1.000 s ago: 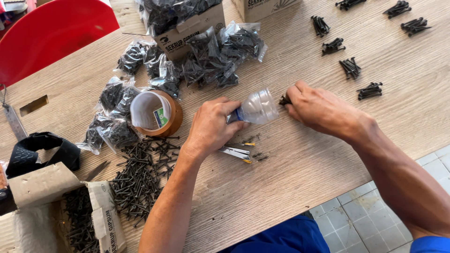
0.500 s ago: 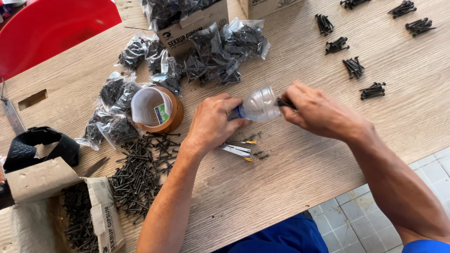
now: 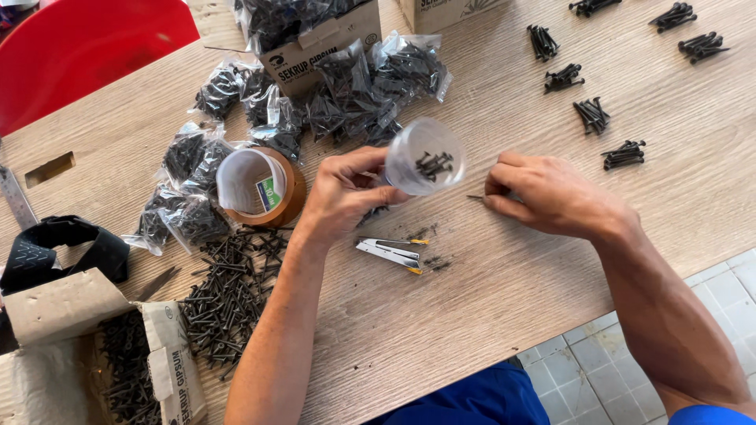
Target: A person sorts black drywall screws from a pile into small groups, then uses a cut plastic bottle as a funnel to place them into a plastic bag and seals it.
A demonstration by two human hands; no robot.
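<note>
Head view: the left hand (image 3: 342, 197) is closed around a small clear plastic bag (image 3: 425, 161), held open with its mouth tipped toward the camera — a handful of black screws already lies inside it. The bag hangs just above the wooden table (image 3: 488, 299), a little right of centre. The right hand (image 3: 551, 193) rests on the table just right of the bag, thumb and fingertips pinched together on what looks like a single dark screw (image 3: 475, 197); the rest of that hand is loosely curled.

Judging from how things lie, the bagging looks well under way but far from finished. Done: a heap of filled bags (image 3: 315, 102) lies at the far side, spilling left around an open cardboard box (image 3: 323, 39). Ready to go in, it seems: small counted bunches of screws (image 3: 622, 153) laid out well apart along the far right. Left: a broad loose pile of screws (image 3: 228, 291) at the near left, and a torn box (image 3: 118, 362) beside it with more inside.

A roll of brown tape (image 3: 264, 189) stands just left of the left hand, and a small stapler (image 3: 390, 252) lies on the table just nearer than the bag — the bag in hand is not yet closed.
</note>
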